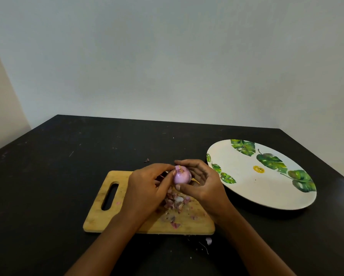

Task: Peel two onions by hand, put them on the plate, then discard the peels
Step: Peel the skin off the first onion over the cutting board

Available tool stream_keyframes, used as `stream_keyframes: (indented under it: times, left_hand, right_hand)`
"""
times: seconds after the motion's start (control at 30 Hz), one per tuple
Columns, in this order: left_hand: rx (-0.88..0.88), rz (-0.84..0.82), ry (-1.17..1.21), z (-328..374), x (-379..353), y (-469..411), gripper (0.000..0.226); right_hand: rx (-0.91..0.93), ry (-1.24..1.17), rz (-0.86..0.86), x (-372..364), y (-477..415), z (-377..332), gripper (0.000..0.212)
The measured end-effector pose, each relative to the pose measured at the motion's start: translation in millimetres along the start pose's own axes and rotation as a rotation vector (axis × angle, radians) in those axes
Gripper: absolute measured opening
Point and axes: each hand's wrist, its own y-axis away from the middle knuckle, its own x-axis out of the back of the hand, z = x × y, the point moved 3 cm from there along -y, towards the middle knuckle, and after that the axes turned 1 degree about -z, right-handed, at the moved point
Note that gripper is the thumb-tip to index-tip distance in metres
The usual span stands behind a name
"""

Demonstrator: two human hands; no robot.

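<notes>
Purple onion [182,177] mid-peel: the peeling step is in hand.
Right hand [205,183] cups it; left hand [147,186] pinches skin at its top. Next, probably: strip the remainder, then carry it to the plate [247,188], right of both hands.

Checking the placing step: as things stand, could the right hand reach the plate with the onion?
Probably yes. The plate lies just right of the right hand, which holds the onion over the cutting board; nothing stands between them.

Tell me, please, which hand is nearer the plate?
Right. The right hand, holding the onion, is just left of the plate; the left hand is farther left, over the cutting board.
</notes>
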Motion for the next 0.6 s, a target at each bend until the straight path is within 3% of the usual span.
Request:
stream_keyframes:
  times: [0.27, 0.4, 0.5, 0.6]
  left_hand:
    - [-0.138, -0.058, -0.193, 3.5, -2.0, 0.8, 0.028]
    - [-0.059, -0.05, -0.192, 6.6, -2.4, 2.1, 0.025]
    - [0.011, -0.015, -0.18, 6.3, -3.3, 3.7, 0.008]
    - [0.12, 0.02, -0.142, 5.3, -4.9, 5.5, 0.017]
  right_hand:
    - [0.054, 0.072, -0.014, -1.6, 1.3, 7.9, 0.041]
    - [0.088, 0.111, -0.002, -2.0, 1.9, 7.3, 0.037]
    - [0.109, 0.135, 0.014, -4.1, 2.7, 7.9, 0.037]
    - [0.129, 0.157, 0.046, -7.7, 3.9, 6.3, 0.035]
